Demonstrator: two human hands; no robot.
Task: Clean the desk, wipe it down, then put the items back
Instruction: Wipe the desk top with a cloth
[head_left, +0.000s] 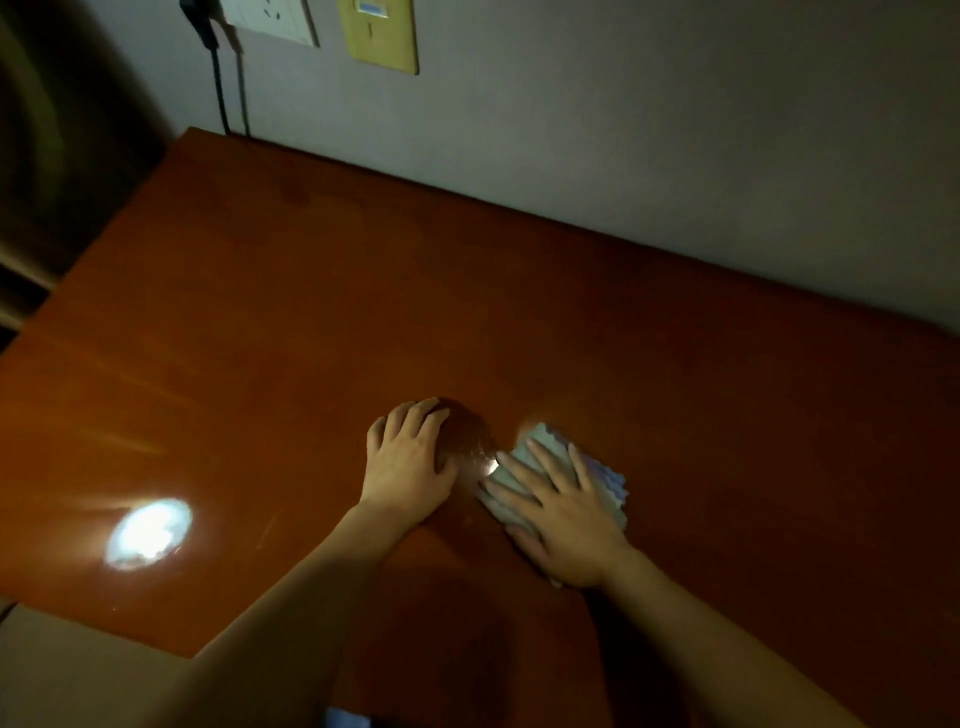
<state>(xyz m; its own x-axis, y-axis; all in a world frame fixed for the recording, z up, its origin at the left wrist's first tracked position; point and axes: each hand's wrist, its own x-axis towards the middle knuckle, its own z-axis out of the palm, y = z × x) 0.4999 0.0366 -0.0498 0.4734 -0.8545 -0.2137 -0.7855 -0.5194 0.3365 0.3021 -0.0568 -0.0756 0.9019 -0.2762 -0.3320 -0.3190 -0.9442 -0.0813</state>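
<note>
Head camera looks steeply down, close over the desk (260, 312), facing the wall (675, 130)

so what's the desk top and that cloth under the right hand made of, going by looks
Desk top: looks like wood or wood veneer with a glossy reddish-brown finish; it mirrors a bright light spot. Cloth: seems soft pale fabric, folded in layers with scalloped edges showing beside the right hand; the exact fibre is unclear.

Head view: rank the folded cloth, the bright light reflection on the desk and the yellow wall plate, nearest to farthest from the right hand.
1. Folded cloth: directly under the right hand, which presses it flat.
2. Light reflection: on the desk, far left, beyond the left hand.
3. Yellow wall plate: up on the wall behind the desk.
</note>
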